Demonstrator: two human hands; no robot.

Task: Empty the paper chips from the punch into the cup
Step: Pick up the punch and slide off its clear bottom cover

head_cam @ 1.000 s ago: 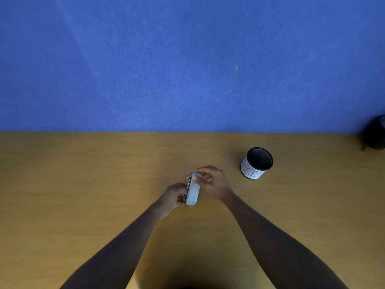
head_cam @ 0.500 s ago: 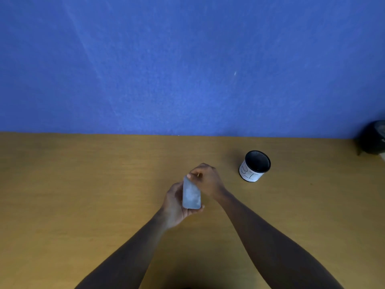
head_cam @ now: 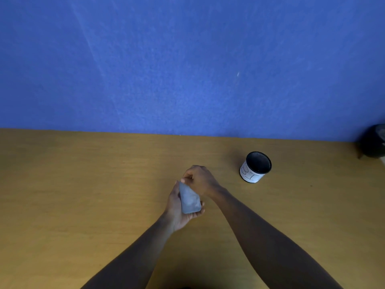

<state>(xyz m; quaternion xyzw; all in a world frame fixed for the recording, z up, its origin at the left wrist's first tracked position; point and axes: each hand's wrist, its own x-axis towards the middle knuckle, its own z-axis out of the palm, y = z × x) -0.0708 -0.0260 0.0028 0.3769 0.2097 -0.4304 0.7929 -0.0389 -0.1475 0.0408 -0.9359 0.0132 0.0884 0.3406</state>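
Note:
The punch [head_cam: 189,199] shows its pale grey underside cover toward me, held above the middle of the wooden table [head_cam: 83,184]. My left hand [head_cam: 177,211] cradles it from below and the left, fingers wrapped under its near end. My right hand [head_cam: 201,180] pinches its far upper end with the fingertips. The cup [head_cam: 255,166], white outside with black writing and dark inside, stands upright on the table to the right of my hands, a short gap away. No paper chips are visible.
A blue wall [head_cam: 187,69] rises along the table's far edge. A dark rounded object [head_cam: 374,143] sits at the far right edge of the view, against the wall.
The punch has turned from edge-on to showing its flat grey underside. My left hand slid under it and both hands drifted slightly toward me.

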